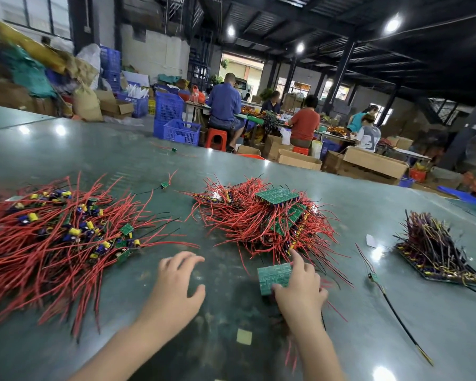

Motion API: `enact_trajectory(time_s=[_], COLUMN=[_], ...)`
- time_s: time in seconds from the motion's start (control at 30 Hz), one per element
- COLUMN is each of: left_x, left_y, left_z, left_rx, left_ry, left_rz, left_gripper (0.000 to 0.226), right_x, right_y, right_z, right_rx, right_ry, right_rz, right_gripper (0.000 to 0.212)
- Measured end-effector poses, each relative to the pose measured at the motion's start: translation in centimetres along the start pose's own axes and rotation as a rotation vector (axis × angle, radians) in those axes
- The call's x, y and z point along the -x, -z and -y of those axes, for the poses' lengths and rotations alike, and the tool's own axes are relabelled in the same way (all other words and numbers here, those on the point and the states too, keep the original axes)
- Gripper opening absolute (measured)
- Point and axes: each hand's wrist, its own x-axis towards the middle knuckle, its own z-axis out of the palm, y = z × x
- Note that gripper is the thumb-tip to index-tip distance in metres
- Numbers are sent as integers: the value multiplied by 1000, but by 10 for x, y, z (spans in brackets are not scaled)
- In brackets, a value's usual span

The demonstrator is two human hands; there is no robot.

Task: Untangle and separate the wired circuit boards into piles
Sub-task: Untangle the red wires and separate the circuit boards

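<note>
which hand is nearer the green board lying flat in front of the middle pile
Right. The right hand is touching the green board, gripping its right edge. The left hand hovers open to the board's left, apart from it.

Left hand (180,281) spread, right hand (300,287) gripping

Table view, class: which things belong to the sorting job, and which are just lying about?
Job:
right hand gripping green board
open left hand
loose red-wired pile
middle tangled pile
dark-wired stack

Lying about:
yellow paper square
white scrap
</note>
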Motion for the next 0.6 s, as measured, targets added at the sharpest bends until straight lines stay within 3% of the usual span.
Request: enact_trajectory(time_s=[0.13,0.23,0.4,0.6], left_x=[1,-1,2,9], left_y=[5,8,7,-6], left_z=[-12,-15,-18,-20], left_rx=[702,1098,1256,1396], left_ry=[288,513,591,569], left_rz=[149,300,485,457], left_gripper=[20,14,21,80], right_x=[3,6,14,19], right_y=[-1,-2,-3,-8], right_z=[6,8,13,21], right_rx=[33,47,-13,-239], right_ry=[56,99,235,368], right_rz=[69,69,13,21], right_gripper=[87,68,44,44])
